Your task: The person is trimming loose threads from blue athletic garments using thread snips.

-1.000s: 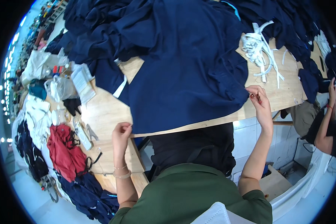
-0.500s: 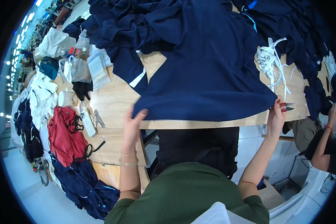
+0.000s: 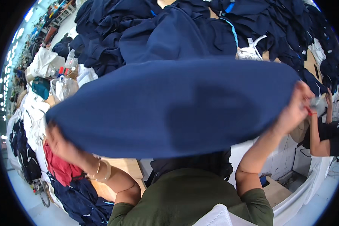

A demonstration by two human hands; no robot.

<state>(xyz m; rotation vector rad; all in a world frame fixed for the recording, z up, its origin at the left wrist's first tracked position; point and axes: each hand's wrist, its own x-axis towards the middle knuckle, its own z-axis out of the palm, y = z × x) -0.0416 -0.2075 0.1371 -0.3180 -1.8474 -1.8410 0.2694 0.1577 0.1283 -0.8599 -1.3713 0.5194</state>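
A navy garment (image 3: 158,109) is stretched wide between my two hands, its near part lifted off the table and bowed. My left hand (image 3: 66,145), blurred, is closed on its left edge. At the right corner my right hand (image 3: 295,109) grips the cloth. A greyish blur beside the right fingers is where small scissors showed before; their shape cannot be made out now. The far part of the garment runs back into a heap of navy garments (image 3: 101,30). The raised cloth hides most of the tabletop.
White strips (image 3: 250,52) lie beyond the garment. On the left are plastic bags (image 3: 64,88), white cloth (image 3: 35,113), a red garment (image 3: 60,162) and more navy clothing (image 3: 83,199). A co-worker in black (image 3: 329,139) is at the right.
Both hands have moved apart and pulled the garment wide. Its near part has risen from the table and spread, covering things seen before. My right hand has gone up and right, my left hand far left.
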